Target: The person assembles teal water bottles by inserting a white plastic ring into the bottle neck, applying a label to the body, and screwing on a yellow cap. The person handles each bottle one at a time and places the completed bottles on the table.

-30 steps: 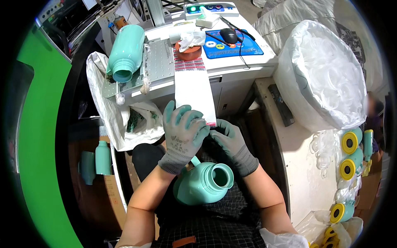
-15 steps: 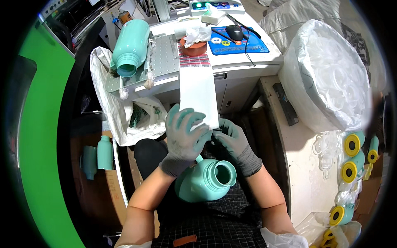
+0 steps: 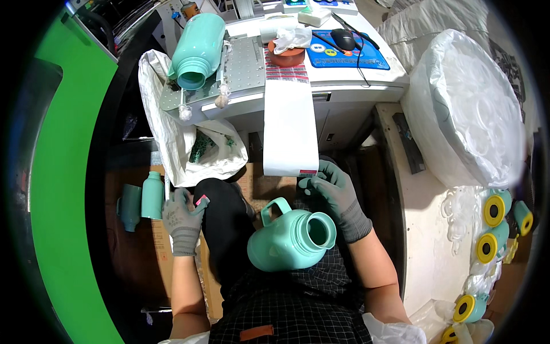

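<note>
Both my hands wear grey-green gloves. My left hand (image 3: 183, 221) is low at the left beside my knee, thumb apart from the fingers, next to a teal bottle (image 3: 152, 196). A small red sticker (image 3: 202, 200) sits at its thumb tip. My right hand (image 3: 337, 192) has its fingers curled at the lower right corner of a white label strip (image 3: 290, 126) that hangs from the table; one red label remains near that corner. On my lap, between my arms, a teal jug (image 3: 281, 243) lies tilted, its handle up and its open mouth to the right.
Another teal jug (image 3: 199, 49) lies on a perforated metal plate (image 3: 246, 63). An orange-brown tape roll (image 3: 286, 56) presses on the strip beside a mouse (image 3: 342, 39). A white sack (image 3: 172, 149) hangs at the left. At right stand a bag of clear rings (image 3: 464, 109) and yellow-ringed teal parts (image 3: 487, 247).
My left hand has left the strip and moved down to the left, with the red sticker at its thumb. My right hand stays by the strip's corner. The jug's handle now shows.
</note>
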### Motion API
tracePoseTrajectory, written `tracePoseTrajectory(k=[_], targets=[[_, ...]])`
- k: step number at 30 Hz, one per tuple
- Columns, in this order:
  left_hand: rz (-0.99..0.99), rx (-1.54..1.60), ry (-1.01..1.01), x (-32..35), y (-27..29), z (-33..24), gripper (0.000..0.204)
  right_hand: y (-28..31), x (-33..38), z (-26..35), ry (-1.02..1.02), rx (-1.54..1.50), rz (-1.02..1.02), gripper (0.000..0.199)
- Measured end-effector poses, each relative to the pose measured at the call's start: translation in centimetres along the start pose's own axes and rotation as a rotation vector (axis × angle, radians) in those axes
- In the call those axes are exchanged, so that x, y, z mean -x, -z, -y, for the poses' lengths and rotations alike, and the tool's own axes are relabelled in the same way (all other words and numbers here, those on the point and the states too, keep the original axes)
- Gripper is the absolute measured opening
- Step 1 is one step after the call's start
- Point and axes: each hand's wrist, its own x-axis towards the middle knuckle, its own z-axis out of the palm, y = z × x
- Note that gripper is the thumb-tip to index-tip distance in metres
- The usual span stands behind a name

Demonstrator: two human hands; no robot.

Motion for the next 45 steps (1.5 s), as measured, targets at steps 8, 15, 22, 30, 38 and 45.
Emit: tracePoseTrajectory(k=[8,15,22,30,38,45], targets=[[-0.272,0.326,-0.893,-1.5,-1.3,-18.5,0.034,0.4,0.5,0.1,0.033,0.023,-0.025,0.044],[-0.175,0.317,-0.919,-2.2,-4.8,-19.6,0.026,-0.7,1.1,0.4,0.118,0.031,-0.095,0.054],[-0.236,0.266,-0.945,-1.1,-4.5,-19.2,0.025,-0.5,1.2,0.3,0.076,-0.068,-0.053,0.059],[0.113,1.037,-0.530,7.0,-3.4,-14.6,0.035,2.2,9.4,4.6,-0.328,0.240,-0.108,0.051],[0.469,1.078,-1.135,12.6,-0.8,-18.9,0.033,2.5,20.3,1.9,-0.553,0.175,-0.126,0.089],[0.108,1.194,-0.313,11.4,3.3,-12.0,0.019,-1.7,20.1,-1.2,-0.238,0.176,-0.176,0.091]])
